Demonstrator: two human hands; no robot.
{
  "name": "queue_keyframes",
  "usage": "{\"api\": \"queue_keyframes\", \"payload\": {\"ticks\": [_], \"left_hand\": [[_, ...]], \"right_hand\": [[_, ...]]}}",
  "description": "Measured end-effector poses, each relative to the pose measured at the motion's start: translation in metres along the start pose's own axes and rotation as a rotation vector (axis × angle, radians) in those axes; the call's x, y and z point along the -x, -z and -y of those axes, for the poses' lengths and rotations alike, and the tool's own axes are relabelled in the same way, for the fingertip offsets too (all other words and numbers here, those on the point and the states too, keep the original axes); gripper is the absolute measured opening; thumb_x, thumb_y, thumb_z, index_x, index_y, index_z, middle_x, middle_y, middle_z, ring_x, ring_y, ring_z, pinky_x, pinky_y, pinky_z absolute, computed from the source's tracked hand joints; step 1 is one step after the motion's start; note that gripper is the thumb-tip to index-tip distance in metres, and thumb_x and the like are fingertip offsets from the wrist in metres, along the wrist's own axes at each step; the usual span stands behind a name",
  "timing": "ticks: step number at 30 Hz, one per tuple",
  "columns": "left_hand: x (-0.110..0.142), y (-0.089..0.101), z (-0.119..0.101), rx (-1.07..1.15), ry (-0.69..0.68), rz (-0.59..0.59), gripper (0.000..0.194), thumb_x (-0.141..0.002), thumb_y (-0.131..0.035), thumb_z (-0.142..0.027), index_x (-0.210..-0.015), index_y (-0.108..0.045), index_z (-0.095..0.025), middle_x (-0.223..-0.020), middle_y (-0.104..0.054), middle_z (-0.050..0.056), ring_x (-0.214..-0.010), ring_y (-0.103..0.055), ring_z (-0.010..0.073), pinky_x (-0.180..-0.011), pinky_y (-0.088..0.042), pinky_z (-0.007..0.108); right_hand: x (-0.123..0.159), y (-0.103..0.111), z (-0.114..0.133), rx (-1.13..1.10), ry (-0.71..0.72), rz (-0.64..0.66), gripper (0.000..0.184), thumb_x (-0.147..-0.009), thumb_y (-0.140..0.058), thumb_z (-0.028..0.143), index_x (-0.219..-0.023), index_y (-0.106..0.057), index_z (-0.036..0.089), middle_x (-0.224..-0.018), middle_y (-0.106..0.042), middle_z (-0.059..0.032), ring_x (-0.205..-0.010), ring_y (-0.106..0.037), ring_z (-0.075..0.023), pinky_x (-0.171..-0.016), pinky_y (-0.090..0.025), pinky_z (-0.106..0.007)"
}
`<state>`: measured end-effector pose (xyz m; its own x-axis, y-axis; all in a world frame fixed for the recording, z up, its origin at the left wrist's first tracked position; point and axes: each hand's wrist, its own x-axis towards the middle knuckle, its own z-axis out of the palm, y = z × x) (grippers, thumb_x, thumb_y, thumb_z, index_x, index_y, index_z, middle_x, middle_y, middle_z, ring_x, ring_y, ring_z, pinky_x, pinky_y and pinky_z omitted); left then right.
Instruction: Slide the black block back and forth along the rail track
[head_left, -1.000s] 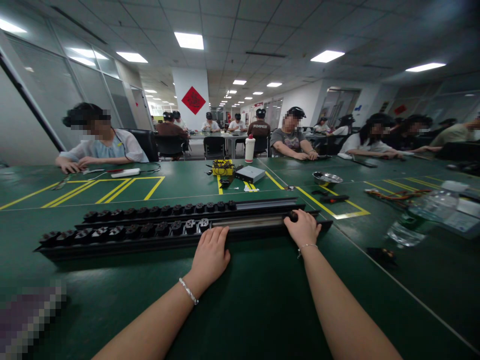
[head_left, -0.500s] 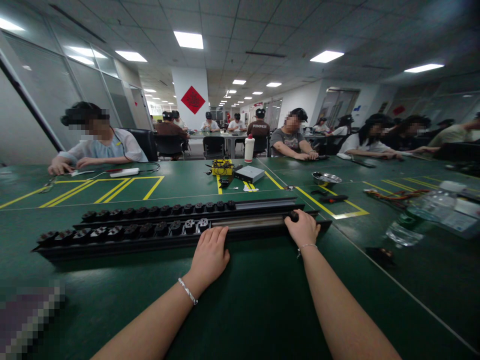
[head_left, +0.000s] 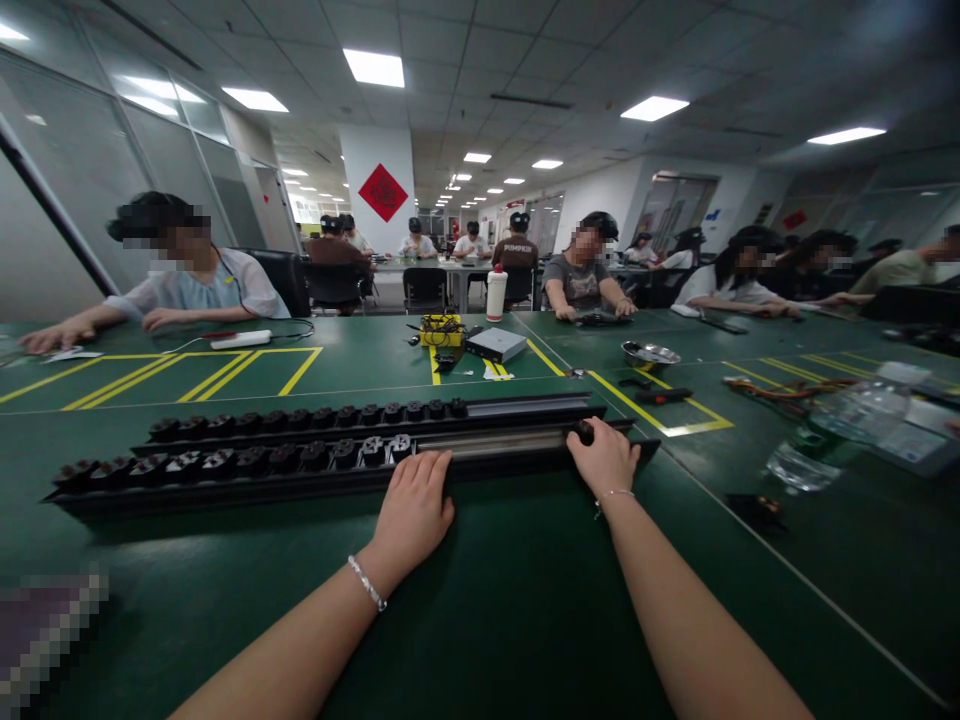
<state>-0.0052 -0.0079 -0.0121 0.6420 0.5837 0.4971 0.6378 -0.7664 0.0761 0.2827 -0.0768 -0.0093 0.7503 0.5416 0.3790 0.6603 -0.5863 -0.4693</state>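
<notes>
Two long black power tracks (head_left: 487, 466) lie side by side across the green table. A row of round black socket modules (head_left: 283, 457) fills the left and middle of the near track; its right stretch shows a bare metallic channel. My left hand (head_left: 415, 505) lies over the near track's front edge just right of the last module, fingers together and bent over the rim. Near the right end, my right hand (head_left: 606, 458) has its fingers closed around a small black socket module (head_left: 583, 432) at the channel. The fingers partly cover that module.
Behind the tracks are a yellow box with cables (head_left: 442, 330), a grey box (head_left: 496, 345) and a white bottle (head_left: 496, 293). To the right stand a metal bowl (head_left: 651, 354), a clear water bottle (head_left: 832, 430) and a dark small part (head_left: 756, 512). Several people sit around.
My hands stay at nearly the same spots on the near track. The view has shifted slightly. A co-worker at the left has stretched an arm farther left.
</notes>
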Motion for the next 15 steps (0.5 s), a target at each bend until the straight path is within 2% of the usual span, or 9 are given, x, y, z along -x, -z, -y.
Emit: {"api": "queue_keyframes", "payload": {"ticks": [8, 15], "left_hand": [[-0.0007, 0.0006, -0.0001, -0.009, 0.005, 0.018, 0.053, -0.077, -0.051, -0.020, -0.130, -0.045, -0.016, -0.124, -0.056, 0.010, -0.118, -0.047, 0.0266, -0.105, -0.034, 0.043], [-0.0010, 0.0019, -0.0005, -0.011, -0.001, 0.015, 0.053, -0.077, -0.052, -0.020, -0.129, -0.046, -0.015, -0.123, -0.056, 0.011, -0.116, -0.048, 0.0256, -0.105, -0.035, 0.042]], "right_hand": [[-0.0028, 0.0034, -0.0031, 0.011, 0.043, -0.006, 0.043, -0.080, -0.047, 0.043, -0.113, -0.058, 0.019, -0.125, -0.058, -0.0082, -0.121, -0.042, -0.0276, -0.108, -0.013, -0.057], [-0.0024, 0.0044, -0.0026, 0.006, 0.051, -0.031, 0.041, -0.079, -0.046, 0.043, -0.110, -0.060, 0.019, -0.122, -0.059, -0.0093, -0.118, -0.044, -0.0279, -0.106, -0.015, -0.056]]}}
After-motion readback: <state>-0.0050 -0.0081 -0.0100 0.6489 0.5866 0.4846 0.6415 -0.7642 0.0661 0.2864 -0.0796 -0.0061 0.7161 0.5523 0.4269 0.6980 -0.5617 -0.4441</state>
